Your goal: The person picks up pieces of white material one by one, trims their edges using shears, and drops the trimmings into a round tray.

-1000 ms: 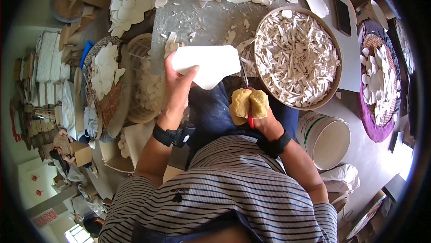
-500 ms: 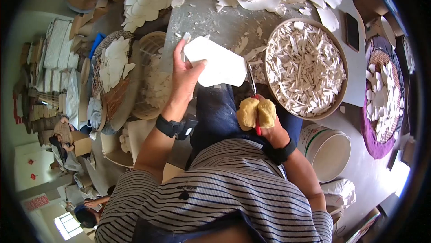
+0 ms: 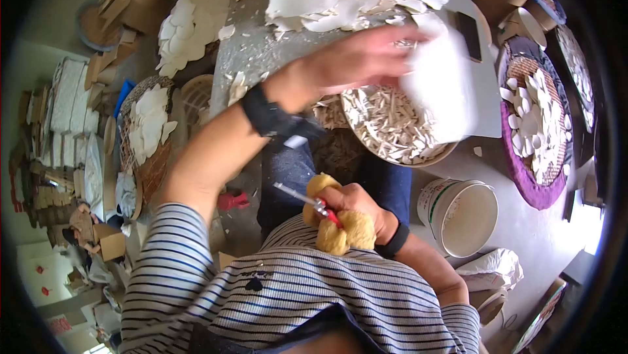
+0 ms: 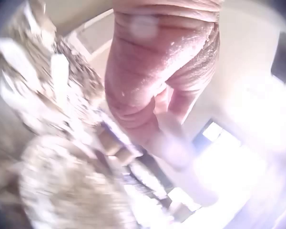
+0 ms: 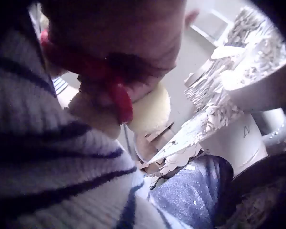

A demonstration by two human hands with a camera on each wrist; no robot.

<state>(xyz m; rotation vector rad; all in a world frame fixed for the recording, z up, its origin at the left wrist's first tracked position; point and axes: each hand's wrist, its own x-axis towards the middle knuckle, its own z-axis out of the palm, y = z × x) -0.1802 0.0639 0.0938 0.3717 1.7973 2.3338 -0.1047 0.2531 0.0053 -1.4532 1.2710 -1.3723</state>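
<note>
Cutting seemingly paused as the left hand, grip too blurred to tell, swung a white sheet aside, the right hand clutching scissors.

The left arm reaches forward and across the body, its forearm slanting inward toward the left hand, which lies well ahead of the right one. Its fingers point to the person's right, long and fairly straight, though motion blurs their outlines; in the left wrist view the thumb is smeared too. The right arm is bent, elbow out to the side, and its forearm angles in to the right hand, close against the belly. That hand's fingers are curled in a grip. The two hands are well apart, the right one nearer the torso.
</note>
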